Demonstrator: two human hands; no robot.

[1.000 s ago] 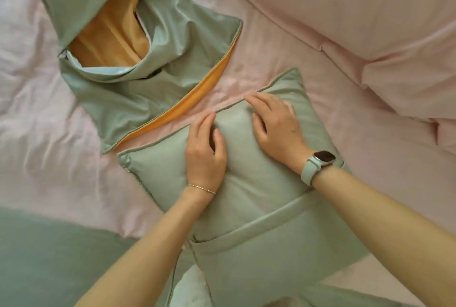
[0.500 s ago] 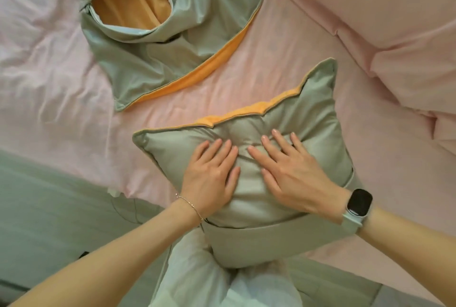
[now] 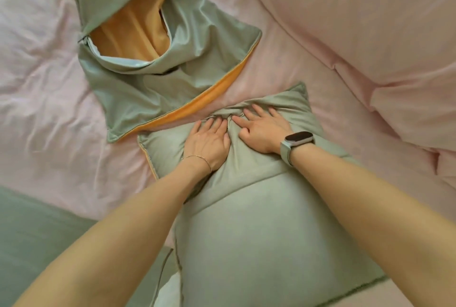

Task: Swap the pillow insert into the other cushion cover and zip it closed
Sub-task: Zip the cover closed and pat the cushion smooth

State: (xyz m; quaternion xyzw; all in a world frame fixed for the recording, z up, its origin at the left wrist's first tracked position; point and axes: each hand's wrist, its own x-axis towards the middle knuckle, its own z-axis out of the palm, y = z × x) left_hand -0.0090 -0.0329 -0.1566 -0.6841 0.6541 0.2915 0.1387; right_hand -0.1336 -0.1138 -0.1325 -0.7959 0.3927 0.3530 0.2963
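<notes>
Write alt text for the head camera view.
Both hands, left hand and right hand, press flat, side by side, on a stuffed green cushion lying on a pink bed sheet. Beyond it lies an empty green cover with orange lining, open, and pink pillows sit to the right.

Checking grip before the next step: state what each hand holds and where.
Nothing is gripped. The left hand and right hand press with straight fingers on the stuffed cushion near its far edge.

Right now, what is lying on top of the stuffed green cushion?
Both hands press flat on the stuffed green cushion: the left hand and the right hand, fingers spread near its bunched far edge. The fabric beneath the palms is covered, and so is whatever fills the cushion.
</notes>
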